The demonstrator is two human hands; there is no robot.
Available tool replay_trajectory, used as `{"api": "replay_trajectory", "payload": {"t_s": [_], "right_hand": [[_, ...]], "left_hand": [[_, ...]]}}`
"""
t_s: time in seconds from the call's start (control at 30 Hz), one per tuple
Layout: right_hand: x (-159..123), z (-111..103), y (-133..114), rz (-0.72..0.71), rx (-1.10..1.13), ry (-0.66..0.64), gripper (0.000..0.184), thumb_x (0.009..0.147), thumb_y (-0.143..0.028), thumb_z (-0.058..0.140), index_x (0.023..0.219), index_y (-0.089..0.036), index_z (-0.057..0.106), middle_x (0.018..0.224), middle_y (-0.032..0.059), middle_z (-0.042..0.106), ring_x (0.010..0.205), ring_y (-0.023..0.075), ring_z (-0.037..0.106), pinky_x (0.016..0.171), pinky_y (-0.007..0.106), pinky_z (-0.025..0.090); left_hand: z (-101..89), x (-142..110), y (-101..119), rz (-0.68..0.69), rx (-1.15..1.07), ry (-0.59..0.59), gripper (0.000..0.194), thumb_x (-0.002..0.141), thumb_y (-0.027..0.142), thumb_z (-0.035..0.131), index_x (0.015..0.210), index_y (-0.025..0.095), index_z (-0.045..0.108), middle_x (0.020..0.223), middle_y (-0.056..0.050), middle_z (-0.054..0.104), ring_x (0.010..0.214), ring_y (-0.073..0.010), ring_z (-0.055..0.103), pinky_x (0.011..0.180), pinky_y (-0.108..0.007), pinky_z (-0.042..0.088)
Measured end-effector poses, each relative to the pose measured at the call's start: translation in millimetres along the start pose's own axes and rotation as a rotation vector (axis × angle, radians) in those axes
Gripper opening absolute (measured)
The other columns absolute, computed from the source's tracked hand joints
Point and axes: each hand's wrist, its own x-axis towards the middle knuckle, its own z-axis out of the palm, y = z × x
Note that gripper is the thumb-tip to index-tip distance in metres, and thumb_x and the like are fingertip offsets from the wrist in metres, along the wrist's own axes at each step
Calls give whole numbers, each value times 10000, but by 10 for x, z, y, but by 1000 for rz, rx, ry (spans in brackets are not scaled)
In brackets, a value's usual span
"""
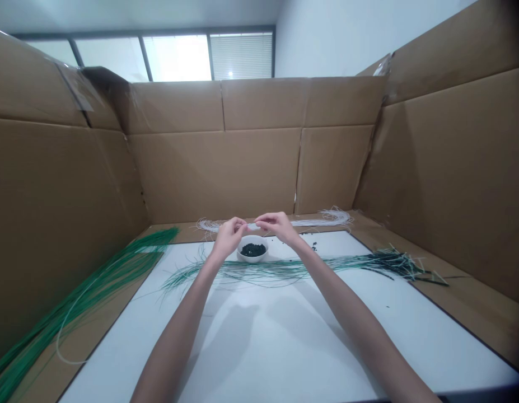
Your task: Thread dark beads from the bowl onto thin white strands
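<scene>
1. The left hand [229,236] and the right hand [276,227] meet in the air near the far edge of a white board [410,341], with the forearms reaching in from the bottom of the view.
2. The thumbs and fingertips of both hands are pinched together on a short pale strip [252,226], which is the thing they hold. It spans the small gap between the hands, and its exact form is too small to tell.
3. Just below the hands, a white bowl [253,258] sits near the board's far edge, holding dark green granules [253,250]. A few loose granules lie to its right.
4. Long thin green strands [284,270] run across the board behind the bowl's near side, and their frayed right ends reach past the board's right edge.
5. Beyond the far edge, a loop of white strands [335,217] lies on a brown cardboard surface [464,302], close behind the hands.
6. A thick bundle of green strips [87,302] lies off the board's left edge, well left of the left hand.
7. Cardboard walls [217,173] rise behind and on both sides, well apart from the hands.
</scene>
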Motion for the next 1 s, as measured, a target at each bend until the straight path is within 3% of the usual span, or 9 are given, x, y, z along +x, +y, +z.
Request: {"api": "replay_trajectory", "payload": {"t_s": [0.13,0.23,0.33,0.43,0.7,1.0], "right_hand": [[-78,-112,-285,-125,84,49,197,686,-297,647,811,-157,707,728,29,642,552,86,521,583,237,447],[-136,-148,-438,-167,141,57,180,688,-297,657,816,-182,714,754,23,644,550,82,534,591,246,458],[-168,-137,-503,-176,206,50,169,683,-279,673,823,-197,715,736,16,653,554,86,552,594,254,472],[-179,-119,-513,-170,286,45,168,664,-254,697,823,-203,713,727,18,677,553,92,566,595,267,489],[-197,-131,-523,-169,355,36,149,643,-226,717,791,-212,721,669,13,681,543,103,572,587,290,498],[-222,-124,-574,-199,377,-8,143,647,-204,713,786,-231,725,706,5,666,546,86,548,558,269,479]], "left_hand": [[-119,-95,270,52,28,74,227,798,369,496,839,172,601,794,-35,701,618,-141,594,535,-222,383],[-167,-192,466,100,-34,114,232,800,377,508,823,169,607,794,-41,695,676,-152,615,559,-214,398],[-172,-288,621,170,-89,151,227,814,371,499,822,163,592,811,-46,683,729,-151,613,601,-209,413],[-160,-360,721,236,-55,196,209,833,348,482,813,166,582,807,-31,671,657,-116,570,593,-205,403],[-119,-400,779,330,105,272,141,843,271,487,814,174,585,705,14,626,565,-75,479,563,-185,368],[-107,-403,778,365,114,278,128,847,254,487,813,173,579,698,16,620,562,-72,478,567,-181,369]]}}
